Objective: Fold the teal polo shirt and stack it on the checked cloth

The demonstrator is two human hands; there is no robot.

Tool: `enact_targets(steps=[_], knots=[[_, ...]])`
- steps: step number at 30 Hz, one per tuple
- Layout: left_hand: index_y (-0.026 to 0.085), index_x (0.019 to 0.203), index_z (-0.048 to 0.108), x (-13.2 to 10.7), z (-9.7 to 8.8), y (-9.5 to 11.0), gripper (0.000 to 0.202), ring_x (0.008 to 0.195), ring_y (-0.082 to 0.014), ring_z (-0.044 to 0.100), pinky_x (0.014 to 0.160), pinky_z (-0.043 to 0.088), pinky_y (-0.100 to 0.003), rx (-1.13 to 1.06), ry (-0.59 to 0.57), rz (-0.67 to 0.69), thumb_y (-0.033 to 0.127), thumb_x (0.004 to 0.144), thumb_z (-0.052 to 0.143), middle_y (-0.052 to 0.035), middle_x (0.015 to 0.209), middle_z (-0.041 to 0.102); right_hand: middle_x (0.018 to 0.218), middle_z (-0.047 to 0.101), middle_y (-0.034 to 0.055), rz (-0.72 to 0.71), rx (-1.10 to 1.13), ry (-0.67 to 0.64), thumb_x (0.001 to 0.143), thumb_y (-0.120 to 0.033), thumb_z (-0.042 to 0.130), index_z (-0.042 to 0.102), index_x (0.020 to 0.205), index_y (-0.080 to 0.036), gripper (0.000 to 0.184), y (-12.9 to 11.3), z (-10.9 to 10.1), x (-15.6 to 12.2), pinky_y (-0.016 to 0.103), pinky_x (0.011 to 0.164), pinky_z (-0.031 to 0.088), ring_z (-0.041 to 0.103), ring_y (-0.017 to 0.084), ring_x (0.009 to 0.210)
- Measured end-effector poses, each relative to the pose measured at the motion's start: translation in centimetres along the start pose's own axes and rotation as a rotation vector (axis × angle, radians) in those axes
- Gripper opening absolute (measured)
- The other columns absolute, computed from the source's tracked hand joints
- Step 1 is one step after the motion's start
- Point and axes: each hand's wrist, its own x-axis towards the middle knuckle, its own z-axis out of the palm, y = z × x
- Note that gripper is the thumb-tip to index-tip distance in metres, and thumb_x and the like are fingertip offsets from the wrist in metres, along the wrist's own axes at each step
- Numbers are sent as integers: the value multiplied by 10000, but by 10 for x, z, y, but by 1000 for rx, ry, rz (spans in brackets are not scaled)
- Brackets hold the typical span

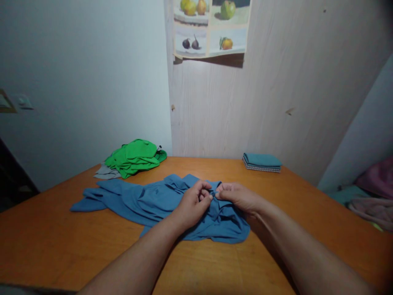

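Observation:
A blue shirt (132, 200) lies rumpled across the middle of the table, its long part stretching to the left. Over its right half, my left hand (196, 200) pinches a small bit of the cloth between thumb and fingers. My right hand (235, 196) comes in from the right and grips the same spot, thumb on top. The fingertips of both hands nearly meet there. What exactly lies between them, perhaps a fastening or an edge, is too small to make out.
The orange-brown wooden table (46, 229) reaches back to the wall. A heap of green clothing (138, 157) with a grey piece (107, 171) sits at the back left. Folded cloths (262, 162) are stacked at the back right. More fabric (371, 209) lies beyond the right edge.

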Motion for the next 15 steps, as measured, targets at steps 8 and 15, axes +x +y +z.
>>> enact_targets(steps=[8,15], knots=[[176,1106,542,10,-15,-6,262,642,-136,542,629,406,-249,101,280,-13,321,888,554,24,732,600,547,541,-11,-9,-424,287,801,-634,637,671,707,-157,487,-6,-33,7,246,478,312,444,116,501],[178,1045,584,22,-33,-32,210,732,-164,631,684,472,-276,219,413,0,307,887,535,-25,808,658,566,568,19,-5,-519,287,827,-700,564,644,706,-160,559,-1,-43,9,247,465,327,481,128,501]])
